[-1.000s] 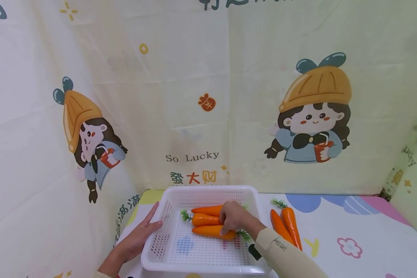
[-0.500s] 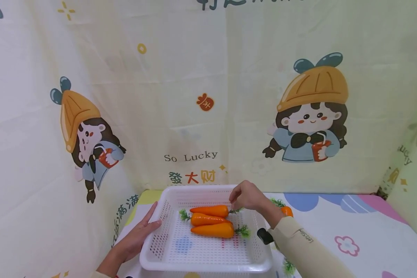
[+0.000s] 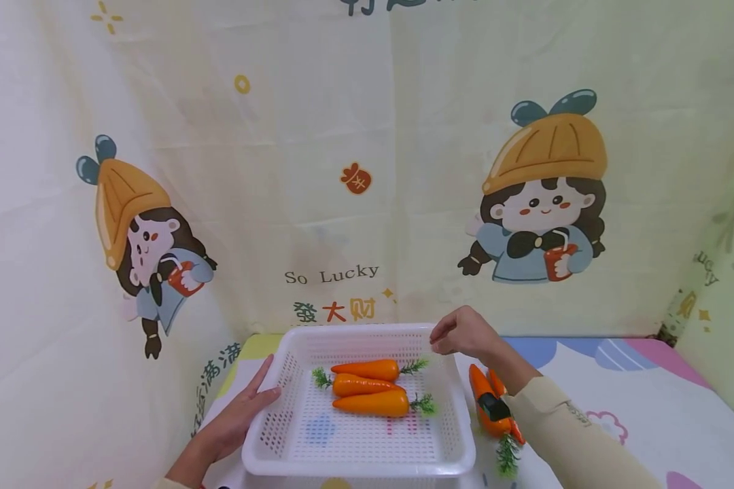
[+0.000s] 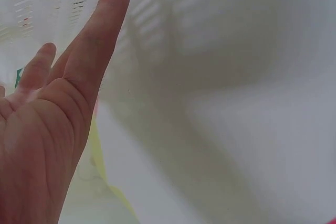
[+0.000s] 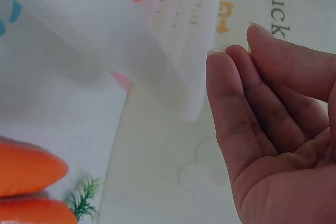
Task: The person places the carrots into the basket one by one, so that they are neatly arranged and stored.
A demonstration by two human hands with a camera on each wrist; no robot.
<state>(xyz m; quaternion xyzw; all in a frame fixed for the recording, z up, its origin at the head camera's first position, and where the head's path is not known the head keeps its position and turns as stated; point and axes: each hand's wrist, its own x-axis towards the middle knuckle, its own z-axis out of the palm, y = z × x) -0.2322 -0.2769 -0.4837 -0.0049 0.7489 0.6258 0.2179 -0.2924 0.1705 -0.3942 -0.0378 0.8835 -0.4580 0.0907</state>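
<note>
Three orange carrots (image 3: 372,404) with green tops lie side by side in a white perforated plastic basket (image 3: 357,468). The middle one points its leaves left; the other two point theirs right. My left hand (image 3: 238,415) rests against the basket's left side with straight fingers, also seen in the left wrist view. Above the basket's back right corner is my right hand (image 3: 467,334), holding nothing; in the right wrist view its fingers bend loosely, thumb apart from them. Two more carrots (image 3: 480,386) lie right of the basket, partly hidden by my right wrist and sleeve.
A white table (image 3: 587,387) with printed coloured shapes carries everything. Behind it and to the left hangs a cream curtain (image 3: 318,136) with cartoon figures. A black device (image 3: 494,406) is at my right wrist.
My right hand has let go of a carrot in the basket, risen and moved right beyond the carrots there. My left hand has stayed at the basket's side.
</note>
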